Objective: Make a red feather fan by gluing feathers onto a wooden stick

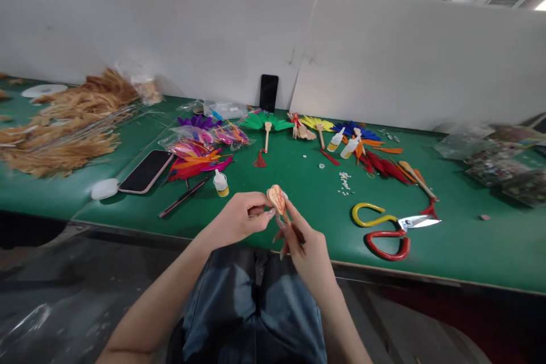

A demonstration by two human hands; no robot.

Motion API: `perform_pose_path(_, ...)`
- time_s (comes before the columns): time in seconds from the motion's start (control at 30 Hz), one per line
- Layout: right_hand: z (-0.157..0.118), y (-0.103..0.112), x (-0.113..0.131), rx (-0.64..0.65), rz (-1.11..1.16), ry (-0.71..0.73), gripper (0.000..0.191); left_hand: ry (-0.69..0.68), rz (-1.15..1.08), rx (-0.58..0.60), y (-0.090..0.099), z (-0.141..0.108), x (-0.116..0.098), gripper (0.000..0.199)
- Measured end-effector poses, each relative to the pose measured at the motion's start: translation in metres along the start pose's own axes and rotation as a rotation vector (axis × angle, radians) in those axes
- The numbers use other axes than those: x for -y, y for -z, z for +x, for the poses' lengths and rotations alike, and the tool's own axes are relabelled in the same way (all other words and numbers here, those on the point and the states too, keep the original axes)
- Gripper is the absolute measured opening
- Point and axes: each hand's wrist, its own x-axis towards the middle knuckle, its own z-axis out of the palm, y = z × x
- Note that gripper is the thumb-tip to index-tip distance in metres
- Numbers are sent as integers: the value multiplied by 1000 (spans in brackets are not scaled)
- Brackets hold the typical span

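Between my two hands, over the table's front edge, is a small pale wooden fan handle with a rounded top and reddish marks on its face. My left hand pinches the left side of the rounded top between thumb and fingers. From the right, my right hand grips it lower down, its fingers wrapped around the stem, which is mostly hidden. A white glue bottle with a yellow label stands just left of my hands. Behind them a green feather fan with a red tassel lies on the table.
Scissors with yellow and red handles lie open at right. White beads are scattered nearby. Two glue bottles stand farther back. Tweezers, a phone and coloured feathers lie left. A white partition stands behind.
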Motion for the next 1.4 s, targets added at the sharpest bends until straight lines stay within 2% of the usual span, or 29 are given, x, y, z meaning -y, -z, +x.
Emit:
perform_pose_path(0.17,0,-1,-7,4,63,-25,49,16,-27,-37,-4,1,2,19)
perform_pose_path(0.47,2,-6,-10,3,126,-80,51,58,-77,-25,-6,3,6,20)
perform_pose_path(1.13,0,-4,-16,-16,96,-100,51,52,-42,19,-6,3,8,18)
perform_pose_path(1.4,0,-4,-17,-24,102,-88,52,55,-48,2,-8,4,6,18)
